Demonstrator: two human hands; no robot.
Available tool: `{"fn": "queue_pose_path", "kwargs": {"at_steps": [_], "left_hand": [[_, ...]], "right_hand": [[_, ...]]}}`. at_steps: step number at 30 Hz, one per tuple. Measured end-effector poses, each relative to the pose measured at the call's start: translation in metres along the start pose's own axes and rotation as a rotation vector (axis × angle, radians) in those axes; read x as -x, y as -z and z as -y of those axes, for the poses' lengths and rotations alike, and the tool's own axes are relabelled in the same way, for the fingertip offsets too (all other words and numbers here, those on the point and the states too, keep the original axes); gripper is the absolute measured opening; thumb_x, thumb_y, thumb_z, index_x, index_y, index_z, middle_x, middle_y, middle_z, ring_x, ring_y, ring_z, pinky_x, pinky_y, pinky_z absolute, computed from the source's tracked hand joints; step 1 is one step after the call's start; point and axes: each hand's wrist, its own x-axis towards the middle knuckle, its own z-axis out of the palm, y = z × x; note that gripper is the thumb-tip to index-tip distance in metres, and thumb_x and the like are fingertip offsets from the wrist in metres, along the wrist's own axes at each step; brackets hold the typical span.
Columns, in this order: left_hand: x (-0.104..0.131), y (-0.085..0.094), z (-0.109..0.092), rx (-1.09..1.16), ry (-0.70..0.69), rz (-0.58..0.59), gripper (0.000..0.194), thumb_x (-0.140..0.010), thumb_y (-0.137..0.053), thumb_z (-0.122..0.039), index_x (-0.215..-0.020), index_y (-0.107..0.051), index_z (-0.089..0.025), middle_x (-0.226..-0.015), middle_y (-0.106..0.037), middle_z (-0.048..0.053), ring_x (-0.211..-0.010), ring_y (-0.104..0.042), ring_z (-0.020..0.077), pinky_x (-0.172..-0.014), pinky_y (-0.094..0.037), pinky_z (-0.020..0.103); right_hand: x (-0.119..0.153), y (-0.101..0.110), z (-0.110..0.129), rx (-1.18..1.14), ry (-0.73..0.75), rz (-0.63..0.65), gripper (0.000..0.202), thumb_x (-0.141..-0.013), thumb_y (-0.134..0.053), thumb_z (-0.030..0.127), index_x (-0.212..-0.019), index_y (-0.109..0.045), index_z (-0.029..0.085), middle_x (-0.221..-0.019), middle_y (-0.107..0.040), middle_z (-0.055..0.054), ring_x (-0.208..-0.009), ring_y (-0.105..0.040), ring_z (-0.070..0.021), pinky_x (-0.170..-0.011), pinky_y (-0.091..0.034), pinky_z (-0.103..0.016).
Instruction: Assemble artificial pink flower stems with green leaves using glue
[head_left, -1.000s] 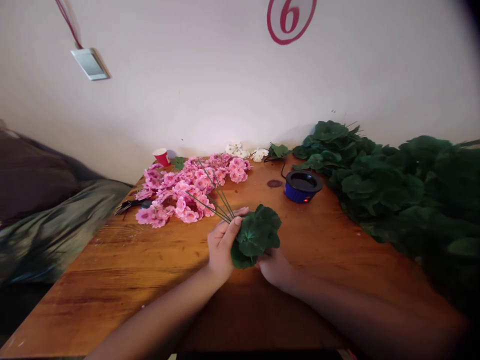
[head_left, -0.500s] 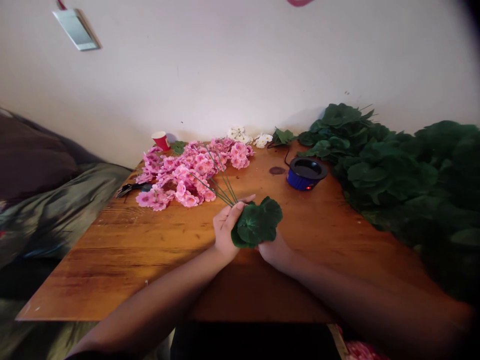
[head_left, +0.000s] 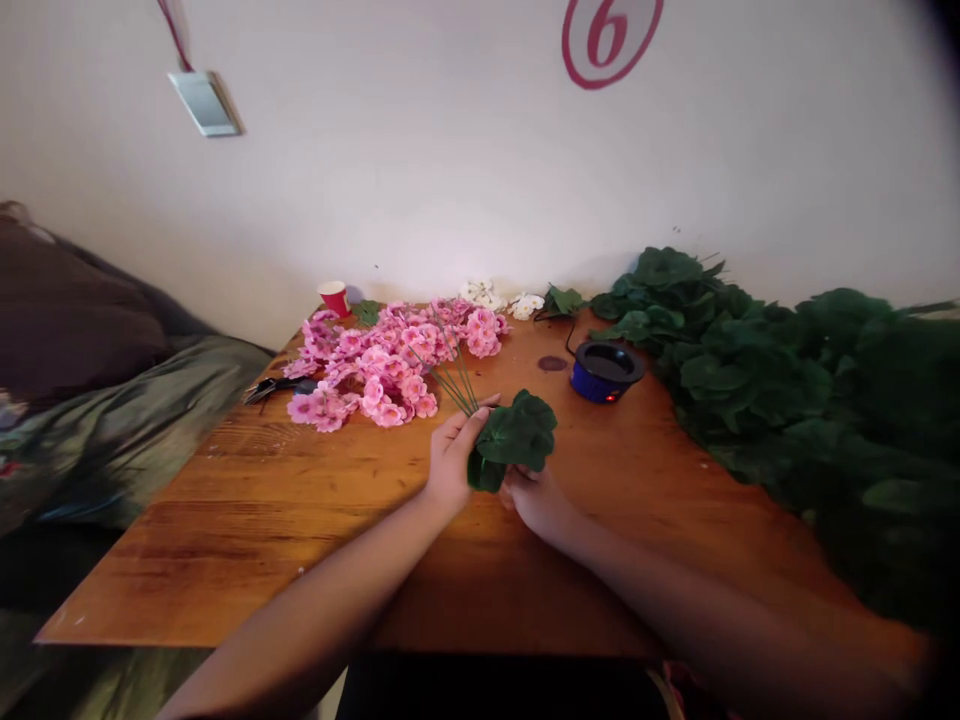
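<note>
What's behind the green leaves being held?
Wooden tabletop shows around the held leaves, and part of the right-hand grip at their lower edge. Anything directly behind the leaves is covered.

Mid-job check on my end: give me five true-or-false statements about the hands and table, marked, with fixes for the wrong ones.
1. The left hand grips thin green stems. True.
2. The red cup stands beyond the pink flowers, near the wall. True.
3. The right hand is on the red cup. False: it is at the lower edge of the green leaves.
4. The blue pot shows a red light. True.
5. The pink flowers lie right of the blue pot. False: they lie left of it.
</note>
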Motion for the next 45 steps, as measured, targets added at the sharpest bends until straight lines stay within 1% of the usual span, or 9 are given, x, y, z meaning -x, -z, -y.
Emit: {"fn": "queue_pose_path", "kwargs": {"at_steps": [5,12,19,24,28,33,38,42,45], "left_hand": [[-0.011,0.009,-0.024,0.088,0.003,-0.106,0.030,-0.073,-0.079,-0.033,-0.097,-0.077,-0.015,-0.103,-0.076,0.009,-0.091,-0.072,0.0200,-0.080,-0.055,0.029],[-0.015,0.007,-0.046,0.039,-0.089,-0.138,0.034,-0.072,-0.080,-0.040,-0.092,-0.075,-0.013,-0.102,-0.076,0.011,-0.095,-0.071,0.0244,-0.088,-0.055,0.036],[-0.017,0.021,-0.059,-0.057,-0.159,-0.075,0.032,-0.082,-0.071,-0.046,-0.089,-0.066,-0.015,-0.071,-0.072,0.004,-0.067,-0.067,0.0161,-0.068,-0.053,0.028],[-0.021,0.027,-0.043,-0.365,-0.039,0.125,0.033,-0.084,-0.066,-0.047,-0.075,-0.059,-0.016,-0.058,-0.056,-0.003,-0.053,-0.050,0.0109,-0.054,-0.038,0.023],[-0.021,0.029,-0.028,-0.781,-0.147,0.143,0.032,-0.088,-0.058,-0.040,-0.065,-0.054,-0.018,-0.060,-0.051,-0.003,-0.059,-0.048,0.0127,-0.058,-0.033,0.024],[-0.018,0.030,-0.024,-1.156,-0.133,0.046,0.008,-0.083,-0.059,-0.026,-0.082,-0.064,-0.020,-0.071,-0.063,0.002,-0.069,-0.059,0.0184,-0.065,-0.036,0.026],[-0.012,0.028,-0.023,-1.194,-0.100,-0.076,0.037,-0.082,-0.055,-0.019,-0.119,-0.055,-0.021,-0.087,-0.070,0.006,-0.082,-0.066,0.0235,-0.070,-0.040,0.028],[-0.007,0.025,-0.020,-1.267,-0.019,-0.176,0.032,-0.084,-0.053,-0.021,-0.116,-0.051,-0.020,-0.085,-0.070,0.008,-0.077,-0.067,0.0258,-0.067,-0.039,0.030],[-0.007,0.025,-0.017,-1.288,0.015,-0.181,0.034,-0.084,-0.053,-0.021,-0.117,-0.050,-0.020,-0.088,-0.071,0.009,-0.079,-0.068,0.0264,-0.067,-0.040,0.030]], "right_hand": [[0.004,0.008,0.001,-0.011,0.003,0.113,0.044,-0.092,-0.048,0.060,-0.070,-0.040,0.022,-0.050,-0.038,0.008,-0.042,-0.029,-0.0079,-0.045,-0.025,-0.024],[0.001,0.015,0.000,0.180,0.055,0.033,0.046,-0.096,-0.043,0.058,-0.069,-0.046,0.020,-0.057,-0.047,0.003,-0.048,-0.043,-0.0108,-0.050,-0.031,-0.026],[-0.004,0.022,0.009,0.079,0.106,-0.319,0.043,-0.091,-0.052,0.060,-0.079,-0.060,0.019,-0.065,-0.052,0.000,-0.063,-0.050,-0.0167,-0.061,-0.039,-0.030],[-0.016,0.037,0.008,-0.072,0.159,-0.445,0.043,-0.083,-0.063,0.061,-0.092,-0.066,0.019,-0.067,-0.054,0.000,-0.064,-0.051,-0.0175,-0.061,-0.043,-0.031],[-0.024,0.043,0.009,-0.035,0.167,-0.441,0.042,-0.082,-0.063,0.059,-0.091,-0.068,0.018,-0.070,-0.056,-0.001,-0.064,-0.052,-0.0178,-0.060,-0.044,-0.030],[-0.073,0.052,0.016,0.310,0.109,-0.378,0.043,-0.084,-0.052,0.055,-0.091,-0.070,0.017,-0.080,-0.065,-0.007,-0.067,-0.059,-0.0205,-0.059,-0.046,-0.031],[-0.157,0.057,0.021,0.523,0.176,-0.330,0.024,-0.074,-0.053,0.021,-0.087,-0.073,0.018,-0.100,-0.068,-0.008,-0.105,-0.058,-0.0251,-0.096,-0.043,-0.038],[-0.203,0.049,0.019,0.635,0.206,-0.288,0.030,-0.069,-0.054,0.010,-0.089,-0.075,0.018,-0.122,-0.062,-0.010,-0.124,-0.045,-0.0271,-0.110,-0.027,-0.040],[-0.219,0.043,0.015,0.656,0.204,-0.271,0.025,-0.069,-0.055,0.009,-0.085,-0.073,0.014,-0.120,-0.062,-0.014,-0.124,-0.044,-0.0279,-0.109,-0.027,-0.039]]}}
